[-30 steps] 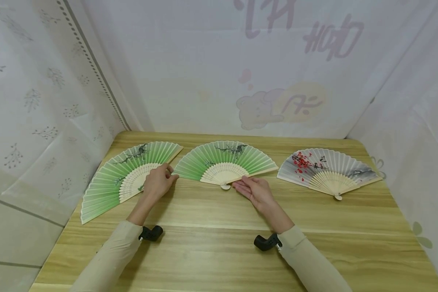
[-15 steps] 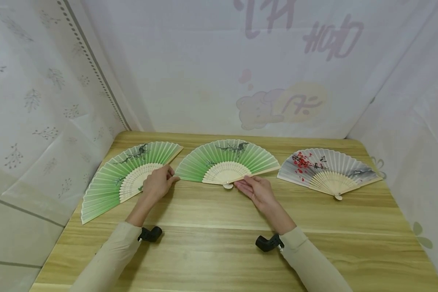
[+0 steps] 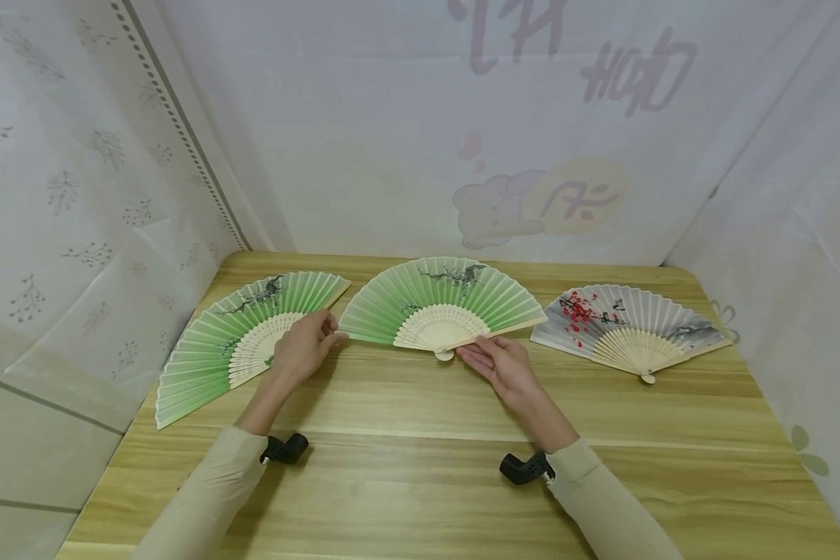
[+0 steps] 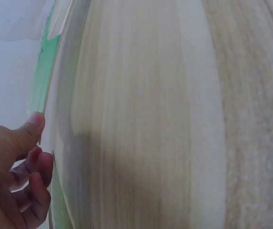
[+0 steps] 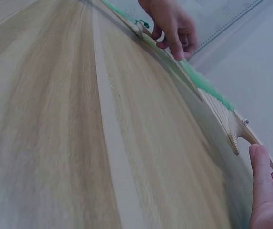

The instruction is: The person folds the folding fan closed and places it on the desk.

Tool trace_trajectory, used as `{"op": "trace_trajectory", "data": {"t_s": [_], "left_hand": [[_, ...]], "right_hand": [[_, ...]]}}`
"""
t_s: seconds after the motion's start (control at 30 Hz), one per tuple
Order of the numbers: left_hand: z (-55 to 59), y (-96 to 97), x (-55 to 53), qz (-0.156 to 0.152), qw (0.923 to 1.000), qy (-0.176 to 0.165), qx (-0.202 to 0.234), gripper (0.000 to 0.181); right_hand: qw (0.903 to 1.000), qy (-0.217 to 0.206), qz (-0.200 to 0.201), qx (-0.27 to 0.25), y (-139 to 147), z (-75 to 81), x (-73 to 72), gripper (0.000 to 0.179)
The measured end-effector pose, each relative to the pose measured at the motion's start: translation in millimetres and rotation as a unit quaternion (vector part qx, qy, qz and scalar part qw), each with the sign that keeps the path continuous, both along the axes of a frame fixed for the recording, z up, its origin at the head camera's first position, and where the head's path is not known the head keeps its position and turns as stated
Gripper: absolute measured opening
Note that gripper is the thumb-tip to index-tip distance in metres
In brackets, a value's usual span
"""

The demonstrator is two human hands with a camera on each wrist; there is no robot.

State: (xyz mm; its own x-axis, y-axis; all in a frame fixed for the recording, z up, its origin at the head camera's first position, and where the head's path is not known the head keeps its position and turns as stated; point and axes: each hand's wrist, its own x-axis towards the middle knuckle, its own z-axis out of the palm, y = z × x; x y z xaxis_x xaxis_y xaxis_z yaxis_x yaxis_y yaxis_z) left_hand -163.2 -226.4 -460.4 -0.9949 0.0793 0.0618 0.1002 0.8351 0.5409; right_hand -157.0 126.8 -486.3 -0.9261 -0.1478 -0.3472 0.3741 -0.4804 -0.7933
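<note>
Three spread folding fans lie in a row across the head view. Both of my hands hold the middle green fan, printed with a dark branch. My left hand pinches its left tip, thumb against the edge in the left wrist view, where the fan's green cloth shows. By the pivot, my right hand grips the pale outer rib between thumb and fingers. The right wrist view has this fan's ribs over the wood, with a shadow beneath. Under my left hand lies another green fan, partly hidden.
To the right lies a grey-white fan with red blossoms, close to the middle fan's right tip. All stand on a wooden table with a white printed curtain behind it and more cloth at both sides.
The middle fan has shifted a little right and away from me, nearing the grey-white fan. My right hand has moved right with it; my left hand only slightly.
</note>
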Motion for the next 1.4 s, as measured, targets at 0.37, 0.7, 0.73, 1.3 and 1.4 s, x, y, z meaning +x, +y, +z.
{"op": "trace_trajectory", "data": {"t_s": [0.37,0.7,0.73,1.3,1.4], "left_hand": [[1.6,4.3,1.4,-0.027,0.9986,0.030,0.034,0.022],[0.6,6.6,5.1,-0.045,0.9968,0.045,0.049,0.020],[0.2,6.5,5.5,-0.045,0.9967,0.046,0.049,0.020],[2.2,8.7,3.4,-0.042,0.9944,0.054,0.080,0.020],[2.7,10.5,1.6,-0.046,0.9935,0.058,0.087,0.020]], "right_hand": [[0.9997,0.024,0.000,-0.008,13.0,-5.4,5.7,0.025],[0.9993,0.037,-0.004,-0.002,18.1,-6.5,11.2,0.026],[0.9993,0.037,-0.004,-0.002,18.3,-6.3,11.5,0.026],[0.9990,0.043,-0.010,-0.003,21.2,-5.9,12.8,0.018],[0.9989,0.044,-0.014,-0.003,23.0,-4.5,13.2,0.016]]}}
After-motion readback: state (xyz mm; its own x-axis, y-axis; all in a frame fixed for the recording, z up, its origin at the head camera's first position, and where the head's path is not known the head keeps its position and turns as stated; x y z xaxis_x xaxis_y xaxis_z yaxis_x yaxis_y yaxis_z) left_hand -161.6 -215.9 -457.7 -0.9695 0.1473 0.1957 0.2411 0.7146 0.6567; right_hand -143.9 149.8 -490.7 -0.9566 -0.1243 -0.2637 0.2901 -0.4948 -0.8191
